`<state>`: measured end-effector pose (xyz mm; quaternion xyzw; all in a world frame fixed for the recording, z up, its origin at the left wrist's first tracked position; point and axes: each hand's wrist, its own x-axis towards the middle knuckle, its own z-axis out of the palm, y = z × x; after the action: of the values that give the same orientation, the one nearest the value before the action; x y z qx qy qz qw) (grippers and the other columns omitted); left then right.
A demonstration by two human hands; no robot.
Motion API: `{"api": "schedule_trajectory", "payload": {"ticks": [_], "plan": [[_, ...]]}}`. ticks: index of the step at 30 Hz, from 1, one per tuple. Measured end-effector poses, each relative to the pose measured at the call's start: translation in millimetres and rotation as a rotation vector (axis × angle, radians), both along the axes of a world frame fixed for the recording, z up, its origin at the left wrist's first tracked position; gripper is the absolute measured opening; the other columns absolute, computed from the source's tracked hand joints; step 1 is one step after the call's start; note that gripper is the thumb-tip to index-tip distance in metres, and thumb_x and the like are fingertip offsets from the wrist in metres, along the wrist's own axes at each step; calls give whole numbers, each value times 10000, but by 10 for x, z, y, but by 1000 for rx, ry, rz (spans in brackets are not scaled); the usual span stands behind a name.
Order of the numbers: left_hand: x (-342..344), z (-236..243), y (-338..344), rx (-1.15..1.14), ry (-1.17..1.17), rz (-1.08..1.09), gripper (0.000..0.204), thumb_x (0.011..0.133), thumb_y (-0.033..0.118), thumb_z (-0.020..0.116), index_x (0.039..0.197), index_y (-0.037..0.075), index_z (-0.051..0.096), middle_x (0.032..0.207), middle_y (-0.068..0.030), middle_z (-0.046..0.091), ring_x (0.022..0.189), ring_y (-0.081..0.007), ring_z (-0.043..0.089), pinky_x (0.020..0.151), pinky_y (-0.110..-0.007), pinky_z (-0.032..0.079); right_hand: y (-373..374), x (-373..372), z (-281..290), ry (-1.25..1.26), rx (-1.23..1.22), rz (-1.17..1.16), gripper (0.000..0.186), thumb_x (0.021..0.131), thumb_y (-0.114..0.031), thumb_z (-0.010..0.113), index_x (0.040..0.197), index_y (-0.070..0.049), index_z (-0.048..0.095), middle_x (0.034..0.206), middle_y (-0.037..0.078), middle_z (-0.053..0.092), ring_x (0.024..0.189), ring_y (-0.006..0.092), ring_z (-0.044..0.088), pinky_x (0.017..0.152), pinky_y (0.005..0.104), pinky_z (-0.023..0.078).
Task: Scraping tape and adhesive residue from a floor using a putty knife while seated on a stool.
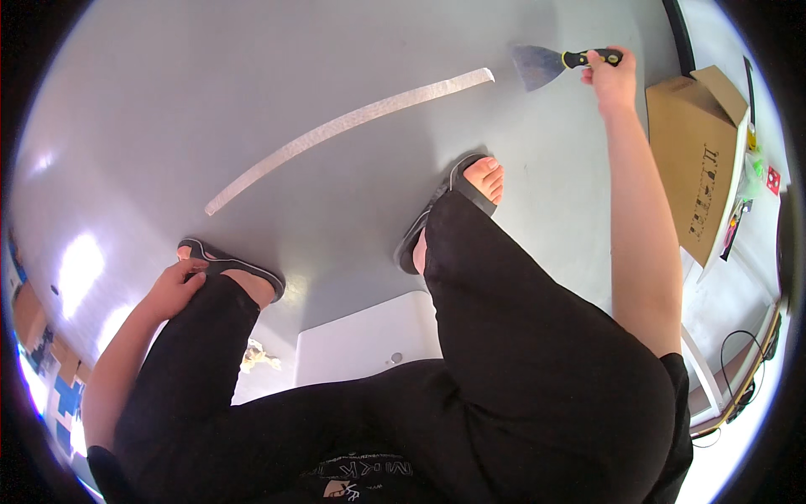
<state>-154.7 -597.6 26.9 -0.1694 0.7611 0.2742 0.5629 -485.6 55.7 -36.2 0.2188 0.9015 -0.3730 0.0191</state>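
Observation:
My right hand (614,77) is closed around the black and yellow handle of a putty knife (540,65), at the upper right. Its wide metal blade points left and lies just right of one end of a pale strip of tape (336,126). The strip runs across the grey floor (252,76) and appears curved in this wide view. My left hand (175,290) rests by my left shin and sandal (235,262), holding nothing that I can see. Its fingers and thumb are slightly apart, and the fingertips reach the sandal's strap.
An open cardboard box (693,160) stands right of my right forearm, with small packaged items (751,181) beside it. Below me sits a white flat-topped object (365,340), with a crumpled pale scrap (259,357) to its left. More boxes (67,361) line the left rim.

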Motion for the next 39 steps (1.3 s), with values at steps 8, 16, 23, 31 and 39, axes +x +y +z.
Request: {"api": "schedule_trajectory", "payload": {"ticks": [8,16,23,31,39], "plan": [[-2,74,-13,-24,-11,-1,375,963,227,589,1278,24,601,1193,-197,665,1125,-287,635,987,-375,471,-121,60,72,-42,-51,106,455,942,-144,665,1290,-19,400,997,118,650,651,166,639,592,309,569],[65,31,-44,-22,11,7,365,962,220,588,1270,26,606,1186,-191,671,1127,-295,636,990,-377,471,-399,167,106,-142,-3,328,440,947,-156,658,1293,-53,407,1013,101,644,683,159,659,591,312,564],[48,45,-36,-43,3,-17,369,961,231,589,1262,18,607,1186,-197,671,1137,-305,633,994,-381,469,-514,255,-17,-184,-146,105,402,941,-145,665,1262,-51,443,1015,94,639,697,159,662,563,314,561],[2,35,3,-23,-6,2,375,960,233,592,1264,13,606,1185,-204,669,1130,-303,635,992,-375,468,-414,281,-51,-103,-87,43,462,936,-121,658,1311,-65,394,1001,117,636,704,167,669,560,320,565],[-30,87,21,-32,-5,-6,372,957,226,598,1265,17,608,1172,-200,676,1115,-288,643,975,-366,476,-147,106,110,32,25,-3,489,950,-139,649,1339,-83,358,1064,143,620,667,171,670,556,318,564]]}}
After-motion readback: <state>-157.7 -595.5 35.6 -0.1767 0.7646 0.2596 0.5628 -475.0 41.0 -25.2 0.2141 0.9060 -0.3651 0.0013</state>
